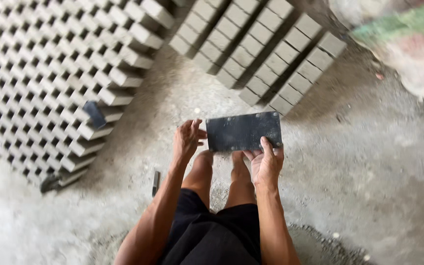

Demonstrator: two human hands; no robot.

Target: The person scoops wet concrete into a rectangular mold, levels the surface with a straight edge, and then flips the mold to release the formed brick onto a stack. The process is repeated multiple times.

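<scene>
Down low, both arms reach forward over the bare knees. The right hand (266,164) pinches the near right corner of a flat dark plate (244,131), thumb on top. The left hand (187,140) is open, fingers (198,133) spread, just beside the plate's left edge. The plate lies longways from left to right. Beyond the plate sit rows of grey blocks (266,54); the dusty floor (369,162) to the plate's right is bare.

No packages, labels, signs or screens anywhere in view.
</scene>
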